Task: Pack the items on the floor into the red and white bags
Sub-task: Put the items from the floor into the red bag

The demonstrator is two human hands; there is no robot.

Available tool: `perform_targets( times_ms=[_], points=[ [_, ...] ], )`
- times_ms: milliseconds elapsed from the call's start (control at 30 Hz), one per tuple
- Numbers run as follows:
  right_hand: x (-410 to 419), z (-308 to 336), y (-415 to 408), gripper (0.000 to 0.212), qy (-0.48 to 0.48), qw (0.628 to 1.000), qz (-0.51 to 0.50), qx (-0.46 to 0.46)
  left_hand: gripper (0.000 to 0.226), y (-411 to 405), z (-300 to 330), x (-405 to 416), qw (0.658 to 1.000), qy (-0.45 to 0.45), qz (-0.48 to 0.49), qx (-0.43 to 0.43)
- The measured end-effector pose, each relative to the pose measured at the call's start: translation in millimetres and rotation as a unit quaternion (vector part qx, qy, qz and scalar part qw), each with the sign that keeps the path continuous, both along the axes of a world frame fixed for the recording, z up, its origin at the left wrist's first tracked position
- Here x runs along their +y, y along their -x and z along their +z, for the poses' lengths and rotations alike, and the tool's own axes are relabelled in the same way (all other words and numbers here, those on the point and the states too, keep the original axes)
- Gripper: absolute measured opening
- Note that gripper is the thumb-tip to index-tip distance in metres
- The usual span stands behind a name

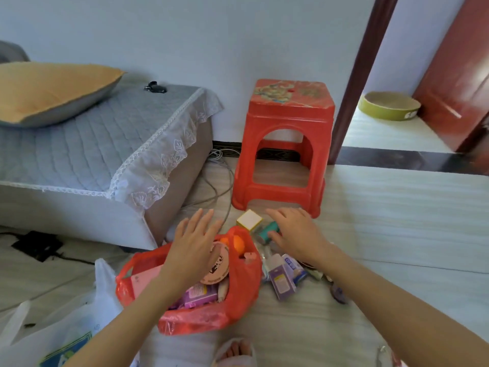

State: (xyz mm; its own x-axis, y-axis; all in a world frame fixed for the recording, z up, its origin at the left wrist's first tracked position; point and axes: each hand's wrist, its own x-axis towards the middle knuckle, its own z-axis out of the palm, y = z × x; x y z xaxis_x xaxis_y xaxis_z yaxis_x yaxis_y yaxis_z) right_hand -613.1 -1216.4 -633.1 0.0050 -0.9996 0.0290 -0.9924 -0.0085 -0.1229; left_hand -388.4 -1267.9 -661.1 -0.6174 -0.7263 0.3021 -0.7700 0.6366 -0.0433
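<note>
1. Here, at lower centre, the left hand (pixel 194 242) hovers flat-fingered over the red bag (pixel 238 295), holding nothing.
2. The right hand (pixel 293 231) touches a teal tube (pixel 267 231) right of the bag; whether it grips is unclear.
3. The tube looks light and rigid; best pinched mid-barrel.
4. The white bag (pixel 87 316) sags at lower left.

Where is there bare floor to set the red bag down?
Bare floor lies right of the red stool, and a smaller patch in front of the red bag. It is crowded between that bag and the right hand, around the purple box.
</note>
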Motion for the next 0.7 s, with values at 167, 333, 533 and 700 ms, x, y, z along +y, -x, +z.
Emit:
perform_targets(
  times_ms=[167,333,533,700],
  points=[
    [54.1,12.3,89.9,0.052,0.008,0.996,-0.083,0.021,0.050,88.7,16.0,25.5,0.993,0.012,-0.119,-0.001],
    [107.2,-26.4,174.0,0.053,-0.037,0.985,-0.171,-0.007,0.048,182.3,-7.7,43.1,0.952,0.081,-0.276,-0.103],
    [160.5,-122.7,245.1,0.054,-0.114,0.960,-0.248,-0.068,0.061,285.3,-91.5,83.7,0.926,0.001,-0.352,-0.136],
    [179.4,-205.7,274.0,0.055,-0.167,0.935,-0.291,-0.119,0.068,319.1,-176.9,126.3,0.934,-0.148,-0.291,-0.145]
  ],
)
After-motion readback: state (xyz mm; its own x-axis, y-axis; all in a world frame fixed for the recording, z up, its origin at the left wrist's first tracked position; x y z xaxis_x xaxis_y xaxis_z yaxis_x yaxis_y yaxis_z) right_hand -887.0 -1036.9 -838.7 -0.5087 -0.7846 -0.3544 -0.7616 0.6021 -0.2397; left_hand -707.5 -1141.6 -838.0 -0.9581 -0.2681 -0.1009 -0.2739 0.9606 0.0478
